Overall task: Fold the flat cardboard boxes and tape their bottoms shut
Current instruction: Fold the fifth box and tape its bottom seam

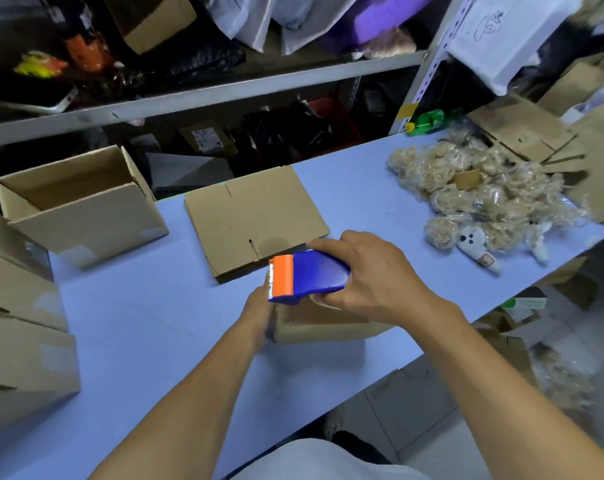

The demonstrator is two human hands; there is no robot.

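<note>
A small folded cardboard box (323, 323) stands on the blue table (155, 323) near its front edge. My left hand (259, 311) grips the box's left end. My right hand (366, 271) is shut on a blue tape dispenser with an orange blade guard (307, 273), held just above the box's top, blade end pointing left. Most of the box is hidden under the dispenser and my hands. A stack of flat cardboard boxes (252, 216) lies just behind.
An assembled open box (82, 206) lies tipped at the back left, and more folded boxes (20, 327) are stacked at the left edge. A pile of bagged plush toys (480, 195) and flat cartons (536, 133) fill the right side. Shelving stands behind the table.
</note>
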